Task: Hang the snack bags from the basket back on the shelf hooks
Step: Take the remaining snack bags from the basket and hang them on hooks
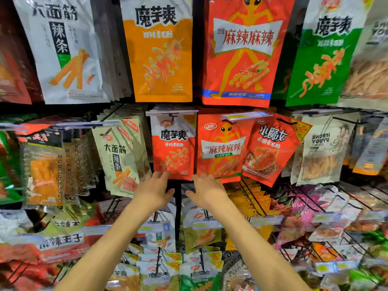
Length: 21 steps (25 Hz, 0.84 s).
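2 bare hands reach up to a store shelf of hanging snack bags. The left hand [154,189] has its fingers spread loosely, fingertips touching the bottom edge of a red-and-white bag [173,147] that hangs on a hook [172,116] in the middle row. The right hand [206,191], just beside it and also unclenched, rests its fingertips at the lower edge of the neighbouring red bag [220,149] with a yellow figure. Neither hand clamps anything. Larger bags, including an orange bag [160,49], hang in the row above; smaller packets crowd the hooks below the forearms. The basket is out of view.
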Each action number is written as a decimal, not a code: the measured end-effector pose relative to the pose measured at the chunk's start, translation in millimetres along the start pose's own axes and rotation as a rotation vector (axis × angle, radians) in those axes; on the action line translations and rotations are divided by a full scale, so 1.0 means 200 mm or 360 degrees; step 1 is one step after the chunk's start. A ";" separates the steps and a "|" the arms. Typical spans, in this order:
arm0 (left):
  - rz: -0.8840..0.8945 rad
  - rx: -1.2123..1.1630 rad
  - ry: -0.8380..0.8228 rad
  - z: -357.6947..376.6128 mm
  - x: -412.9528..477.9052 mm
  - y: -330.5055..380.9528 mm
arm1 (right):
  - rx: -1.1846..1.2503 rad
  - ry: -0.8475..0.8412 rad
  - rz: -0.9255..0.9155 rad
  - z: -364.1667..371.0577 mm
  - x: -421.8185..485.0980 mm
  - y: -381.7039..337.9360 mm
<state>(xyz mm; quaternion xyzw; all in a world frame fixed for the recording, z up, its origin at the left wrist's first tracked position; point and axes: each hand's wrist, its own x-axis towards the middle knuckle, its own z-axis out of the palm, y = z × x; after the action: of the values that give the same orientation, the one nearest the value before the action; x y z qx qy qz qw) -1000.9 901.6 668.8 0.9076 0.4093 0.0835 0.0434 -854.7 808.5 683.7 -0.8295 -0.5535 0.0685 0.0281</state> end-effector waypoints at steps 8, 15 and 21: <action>-0.0130 0.0292 0.0006 -0.02 -0.17 0.25 | -0.0126 0.0215 -0.0158 -0.04 -0.31 0.29; -0.0148 0.0320 0.0036 0.03 -0.19 0.52 | -0.0077 0.0290 -0.0083 -0.08 -0.43 0.68; -0.0218 -0.0336 0.0246 0.05 -0.09 0.56 | 0.0341 0.0703 -0.0018 -0.16 -0.34 0.85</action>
<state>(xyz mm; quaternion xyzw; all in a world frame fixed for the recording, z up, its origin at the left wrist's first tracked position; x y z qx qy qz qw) -928.4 813.2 673.1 0.8587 0.4613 0.1927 0.1125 -721.1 681.6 699.5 -0.8136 -0.5281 -0.0564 0.2365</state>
